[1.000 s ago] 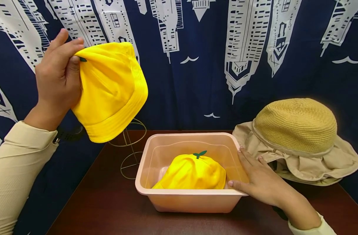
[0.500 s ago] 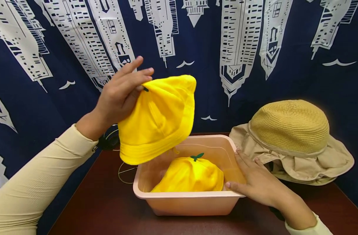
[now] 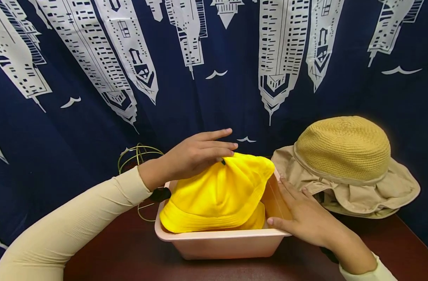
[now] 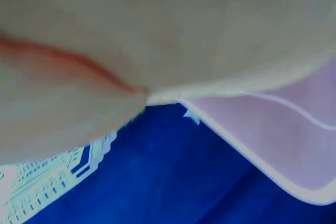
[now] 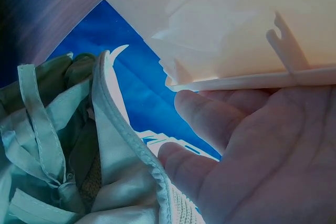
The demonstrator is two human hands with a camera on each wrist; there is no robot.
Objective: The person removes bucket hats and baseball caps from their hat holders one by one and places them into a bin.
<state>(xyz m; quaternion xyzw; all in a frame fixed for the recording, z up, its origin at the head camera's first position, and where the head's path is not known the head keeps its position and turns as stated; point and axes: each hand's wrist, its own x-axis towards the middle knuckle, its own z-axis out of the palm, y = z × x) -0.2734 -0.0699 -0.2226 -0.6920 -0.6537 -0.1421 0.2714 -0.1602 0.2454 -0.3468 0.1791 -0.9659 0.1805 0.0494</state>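
Observation:
My left hand [image 3: 190, 156] pinches the crown of a yellow bucket hat [image 3: 214, 191] at its green leaf, largely hidden by the fingers. The hat hangs within the mouth of a pink plastic bin [image 3: 224, 246], in front of a second yellow hat [image 3: 258, 216], of which only a small part shows. With fingers straight, my right hand [image 3: 313, 218] rests against the bin's right rim, thumb near the front corner. The right wrist view shows this hand [image 5: 262, 150] touching the bin's rim. Skin fills much of the left wrist view, beside the bin's rim [image 4: 294, 187].
To the right of the bin sits a straw-crowned sun hat [image 3: 343, 152] with a wide beige brim. A wire stand [image 3: 139, 152] is partly hidden behind my left forearm. Behind the brown table [image 3: 108, 242] hangs a navy curtain [image 3: 221, 105] with white buildings.
My left hand has carried the yellow bucket hat right and down, from the upper left into the bin's mouth, now covering most of the second hat. My right hand has stayed at the rim.

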